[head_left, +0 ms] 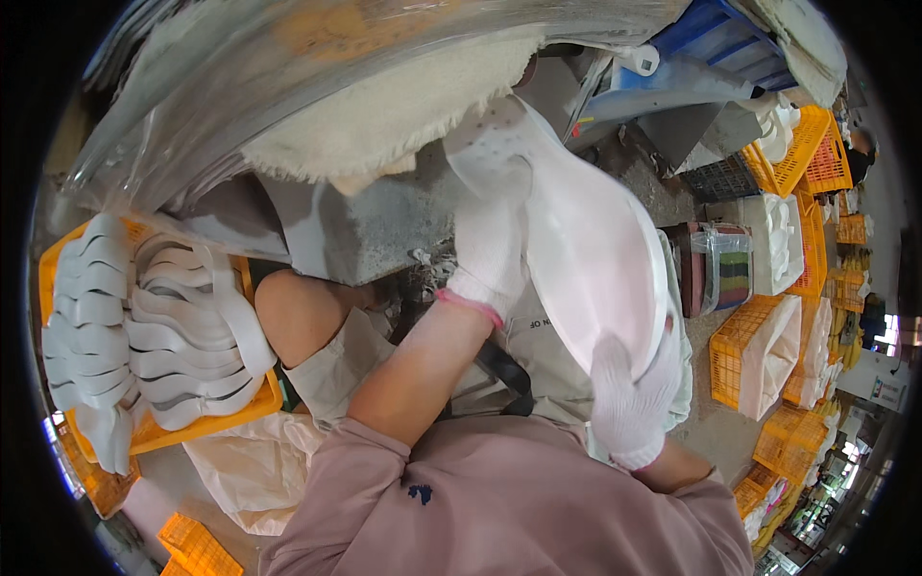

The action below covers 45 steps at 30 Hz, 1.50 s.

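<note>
A long, white, smooth, curved piece [588, 230], which looks like a shoe sole with a raised rim, lies slantwise in front of my chest. Small dark dots mark its far end. My left hand [495, 230], in a white knit glove with a pink cuff, is closed on the far part of it; some of its fingers are hidden. My right hand [629, 398], gloved in white too, grips the near end, thumb on the inner face. Beyond the left hand hangs a cream cloth [403, 110] with a frayed edge, above a grey metal surface [360, 235].
To my left, an orange crate [182, 437] holds stacks of white curved pieces [192, 331]. Clear plastic sheeting [173, 144] covers the far left. On the right stand several orange crates [735, 350], a striped bundle [715, 269] and a blue bin [715, 38].
</note>
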Tool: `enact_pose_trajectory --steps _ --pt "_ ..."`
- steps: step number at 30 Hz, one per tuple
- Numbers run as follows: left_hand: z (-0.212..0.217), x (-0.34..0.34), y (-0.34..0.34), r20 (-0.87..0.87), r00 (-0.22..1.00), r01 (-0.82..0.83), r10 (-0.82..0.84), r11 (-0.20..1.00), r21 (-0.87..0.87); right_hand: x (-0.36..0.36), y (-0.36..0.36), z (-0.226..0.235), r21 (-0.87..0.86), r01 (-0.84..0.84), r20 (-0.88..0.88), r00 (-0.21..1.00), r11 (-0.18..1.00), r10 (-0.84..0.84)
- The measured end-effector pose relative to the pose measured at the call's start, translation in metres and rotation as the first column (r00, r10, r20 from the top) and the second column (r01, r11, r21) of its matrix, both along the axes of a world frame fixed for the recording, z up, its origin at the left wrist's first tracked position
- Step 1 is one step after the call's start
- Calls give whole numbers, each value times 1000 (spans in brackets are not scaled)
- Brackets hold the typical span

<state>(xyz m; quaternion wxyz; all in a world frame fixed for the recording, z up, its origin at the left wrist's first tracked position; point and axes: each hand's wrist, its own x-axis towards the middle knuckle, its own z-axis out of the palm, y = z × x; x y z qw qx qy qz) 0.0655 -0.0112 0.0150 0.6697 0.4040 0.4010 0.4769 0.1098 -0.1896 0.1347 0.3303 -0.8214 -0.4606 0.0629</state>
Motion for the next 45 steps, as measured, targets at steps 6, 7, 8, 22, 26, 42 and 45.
enact_pose_trajectory --steps 6,7,8,22,26,42,45 --pt "-79 -1 92 408 912 180 -39 933 -313 33 78 -25 38 -291 89 954 956 287" --pt "-90 -7 104 300 946 187 -123 962 -197 37 90 -33 80 -326 152 938 942 312" --pt "-98 -13 115 179 965 208 -191 975 -81 40 103 -40 91 -361 199 920 928 338" --pt "-2 -177 65 -652 692 561 -309 799 216 36 233 -76 -47 -361 259 896 932 360" --pt "27 -124 40 -558 620 694 -551 718 61 22 225 -54 -99 -207 -266 948 973 175" --pt "-28 -68 120 -857 404 671 -320 741 39 24 174 -47 26 -212 41 977 977 211" --pt "-38 -109 119 -972 65 530 -224 834 -157 31 197 -50 135 -83 -378 917 987 128"
